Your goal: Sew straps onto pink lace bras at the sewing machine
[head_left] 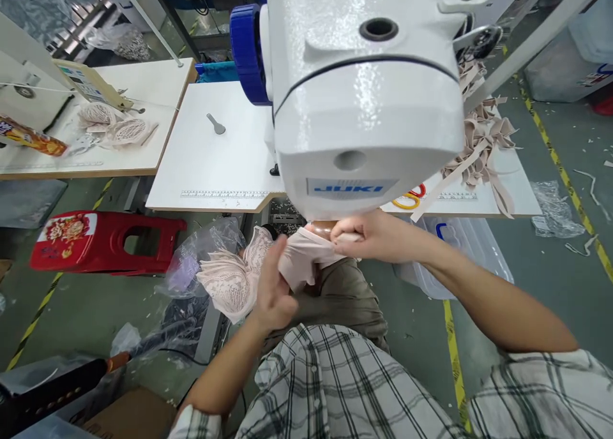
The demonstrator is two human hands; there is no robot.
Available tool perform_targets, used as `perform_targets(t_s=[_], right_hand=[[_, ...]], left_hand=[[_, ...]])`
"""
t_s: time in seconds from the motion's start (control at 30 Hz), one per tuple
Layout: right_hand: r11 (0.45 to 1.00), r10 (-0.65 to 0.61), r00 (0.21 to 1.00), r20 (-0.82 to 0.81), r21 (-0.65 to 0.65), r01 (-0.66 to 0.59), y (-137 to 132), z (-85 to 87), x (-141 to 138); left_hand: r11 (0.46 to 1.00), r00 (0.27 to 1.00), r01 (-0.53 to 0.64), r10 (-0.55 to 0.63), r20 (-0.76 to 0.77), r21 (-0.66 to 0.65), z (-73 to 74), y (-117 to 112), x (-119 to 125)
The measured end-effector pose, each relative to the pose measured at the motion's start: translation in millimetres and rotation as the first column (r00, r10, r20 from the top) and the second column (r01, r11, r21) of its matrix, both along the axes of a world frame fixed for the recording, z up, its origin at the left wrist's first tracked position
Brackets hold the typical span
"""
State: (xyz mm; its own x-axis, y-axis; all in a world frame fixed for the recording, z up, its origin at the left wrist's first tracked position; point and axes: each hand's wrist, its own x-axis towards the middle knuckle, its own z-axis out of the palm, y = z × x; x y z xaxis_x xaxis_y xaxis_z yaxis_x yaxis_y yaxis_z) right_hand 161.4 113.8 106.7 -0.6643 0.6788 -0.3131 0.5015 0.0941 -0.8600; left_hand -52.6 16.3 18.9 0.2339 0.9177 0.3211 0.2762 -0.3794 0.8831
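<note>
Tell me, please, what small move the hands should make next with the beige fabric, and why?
Probably smooth the beige fabric flat between the hands before feeding it on. The right hand pinches its edge just below the sewing machine head, while the left hand holds it bunched lower down, the lace cups hanging beside it.

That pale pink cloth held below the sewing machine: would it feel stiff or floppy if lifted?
Probably floppy: the pink cloth sags and creases between the left hand and right hand. Likely light too: the right hand only pinches its edge.
</note>
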Motion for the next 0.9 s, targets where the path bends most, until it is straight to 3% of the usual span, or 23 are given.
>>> perform_targets(t_s=[0.07,0.13,0.23,0.37,0.5,0.63,0.7,0.9], right_hand=[[0.983,-0.019,0.989,0.148,0.182,-0.008,5,1.5,-4],[0.965,-0.029,0.974,0.224,0.259,-0.031,7,2.3,-7],[0.957,-0.034,0.96,0.279,0.284,-0.049,6,4.3,-9],[0.958,-0.028,0.958,0.285,0.283,-0.056,7,5.6,-10],[0.928,-0.07,0.973,0.218,0.372,-0.016,1,-6.6,-4],[0.782,-0.23,0.973,-0.015,0.592,0.194,-14,-35.3,5],[0.73,-0.268,0.96,-0.081,0.633,0.257,-20,-47.6,8],[0.734,-0.306,0.941,-0.143,0.595,0.328,-19,-53.1,5]], left_hand=[[0.954,0.969,0.1,-0.028,-0.247,0.283,0.9,17,-13],[0.879,0.889,0.217,0.002,-0.458,0.425,2.6,34,-20],[0.795,0.781,0.317,0.09,-0.617,0.517,2.7,53,-25],[0.734,0.739,0.401,0.095,-0.667,0.548,-1.2,65,-28],[0.773,0.728,0.377,0.094,-0.68,0.51,-1.5,64,-26],[0.825,0.729,0.296,0.13,-0.672,0.481,4.8,54,-16],[0.833,0.721,0.268,0.16,-0.674,0.484,9.0,48,-12],[0.897,0.693,0.193,0.163,-0.702,0.398,17.8,37,-1]])
